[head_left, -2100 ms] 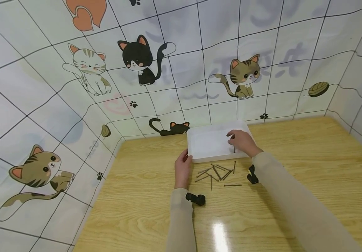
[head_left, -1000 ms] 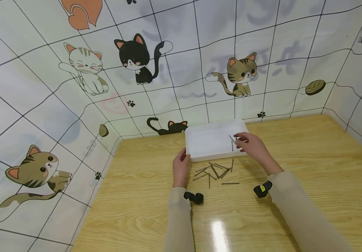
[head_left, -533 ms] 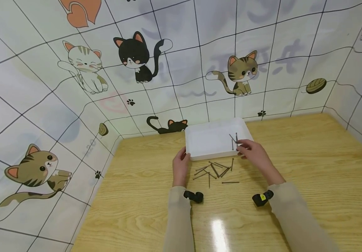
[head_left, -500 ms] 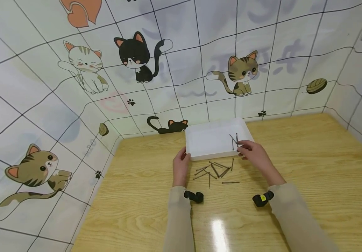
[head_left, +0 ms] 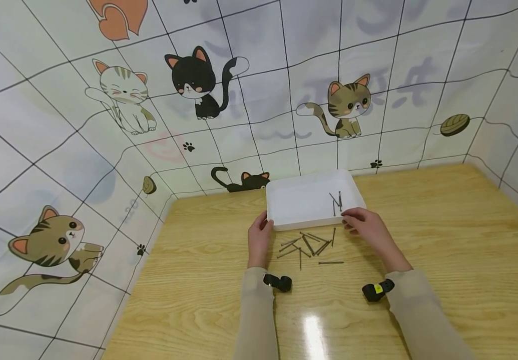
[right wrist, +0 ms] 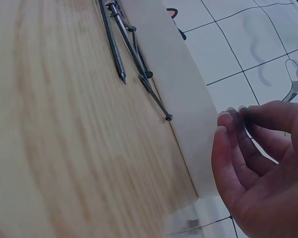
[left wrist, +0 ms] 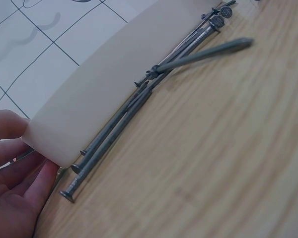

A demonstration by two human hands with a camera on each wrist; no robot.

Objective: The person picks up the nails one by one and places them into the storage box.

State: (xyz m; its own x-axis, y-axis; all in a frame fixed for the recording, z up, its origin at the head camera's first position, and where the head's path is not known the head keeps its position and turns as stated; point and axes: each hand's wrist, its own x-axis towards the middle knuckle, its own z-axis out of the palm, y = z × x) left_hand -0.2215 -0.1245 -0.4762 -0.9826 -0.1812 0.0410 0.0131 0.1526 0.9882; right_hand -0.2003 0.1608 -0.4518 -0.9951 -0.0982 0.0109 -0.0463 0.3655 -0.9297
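Observation:
A white shallow tray (head_left: 301, 202) stands against the back wall. My left hand (head_left: 260, 240) grips its front left corner; in the left wrist view that hand's fingers (left wrist: 27, 171) lie around the corner. Three dark nails (head_left: 340, 200) lie in the tray's right part. Close by the front right corner is my right hand (head_left: 367, 226). In the right wrist view, its fingers (right wrist: 233, 158) are loosely bent with the tips together, beside the tray's wall, and no nail shows between them. Several loose nails (head_left: 309, 246) lie on the table in front of the tray.
The wooden table (head_left: 195, 300) reaches to a white, grid-lined wall covering (head_left: 268, 100) with printed cats. Black wrist cameras (head_left: 278, 283) are strapped to both forearms. A bright light reflection (head_left: 314, 335) shows on the near tabletop.
My right hand has let go of a nail in the tray and drawn back to the front right corner. Three nails now show there. My left hand has stayed at its corner.

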